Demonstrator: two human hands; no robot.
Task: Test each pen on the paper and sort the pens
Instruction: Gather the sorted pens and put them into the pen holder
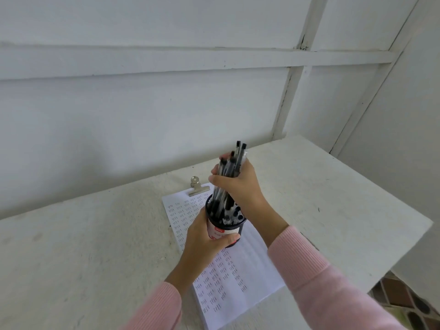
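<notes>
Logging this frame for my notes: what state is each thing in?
paper: flat on the table, partly filled with pen marks.
clip: clamped on the paper's top edge.
cup: upright over the paper, held by the left hand.
pens: bunched, lower ends in the cup, gripped by the right hand.

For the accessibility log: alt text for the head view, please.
Right hand grips a bundle of pens, their lower ends in a black mesh pen cup that the left hand holds over a clipped sheet of paper covered in test marks, on a white table.
</notes>
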